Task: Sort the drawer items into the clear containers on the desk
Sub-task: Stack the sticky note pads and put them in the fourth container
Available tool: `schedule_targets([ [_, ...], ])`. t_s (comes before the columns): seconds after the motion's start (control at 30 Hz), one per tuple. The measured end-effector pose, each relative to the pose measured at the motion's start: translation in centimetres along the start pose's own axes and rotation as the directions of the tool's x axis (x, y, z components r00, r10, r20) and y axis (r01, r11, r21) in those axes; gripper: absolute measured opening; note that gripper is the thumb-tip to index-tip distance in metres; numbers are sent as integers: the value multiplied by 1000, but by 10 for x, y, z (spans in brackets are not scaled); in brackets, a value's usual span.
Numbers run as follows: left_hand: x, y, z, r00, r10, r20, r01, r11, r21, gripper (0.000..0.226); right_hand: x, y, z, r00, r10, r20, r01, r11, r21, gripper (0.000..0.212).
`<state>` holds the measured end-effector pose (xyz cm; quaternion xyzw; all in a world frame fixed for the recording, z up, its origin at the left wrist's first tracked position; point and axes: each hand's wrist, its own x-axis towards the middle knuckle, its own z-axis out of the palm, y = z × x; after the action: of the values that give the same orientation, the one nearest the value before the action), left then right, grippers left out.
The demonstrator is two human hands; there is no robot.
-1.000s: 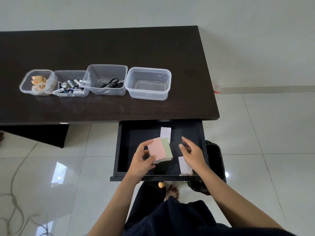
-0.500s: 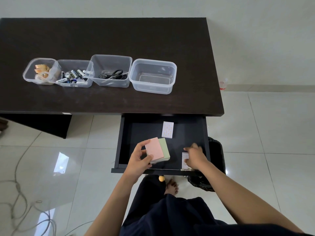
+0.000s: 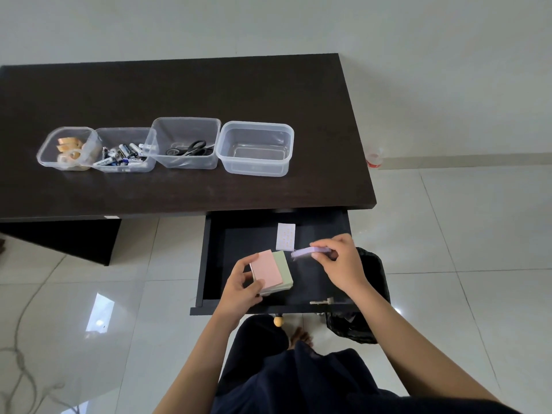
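A glossy, pale tiled floor (image 3: 463, 264) spreads round the dark table, throwing back a bright window reflection (image 3: 100, 315) at the left. A thin grey cable (image 3: 21, 348) loops across the tiles in the lower left corner. Against the plain wall (image 3: 418, 70), just past the right end of the table, a small clear bottle with a red label (image 3: 374, 158) stands at the skirting. A black plastic bag (image 3: 363, 324) sits on the floor at the right. A bare foot (image 3: 300, 336) rests on the tiles.

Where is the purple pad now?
Head view: the purple pad is in the right hand, above the open drawer, right of the pink pad.
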<state>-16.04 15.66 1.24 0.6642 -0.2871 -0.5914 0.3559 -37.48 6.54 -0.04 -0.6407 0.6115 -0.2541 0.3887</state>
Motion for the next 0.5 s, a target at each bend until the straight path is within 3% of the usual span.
schedule_targets([
  [0.13,3,7,-1,1000,18,10,-18,1000,11,49,3,-30,-11,997,-48,-68,58,987,153,21],
  [0.33,8,21,-7,997,57,46,-58,998,4,48,0,-62,-11,982,-111,155,58,948,312,24],
  [0.4,11,25,-13,996,64,58,-66,998,17,48,0,-68,-6,979,-73,190,11,952,306,13],
  [0.5,14,28,-25,993,63,95,-68,996,51,49,2,-70,4,992,-9,123,-21,971,238,15],
])
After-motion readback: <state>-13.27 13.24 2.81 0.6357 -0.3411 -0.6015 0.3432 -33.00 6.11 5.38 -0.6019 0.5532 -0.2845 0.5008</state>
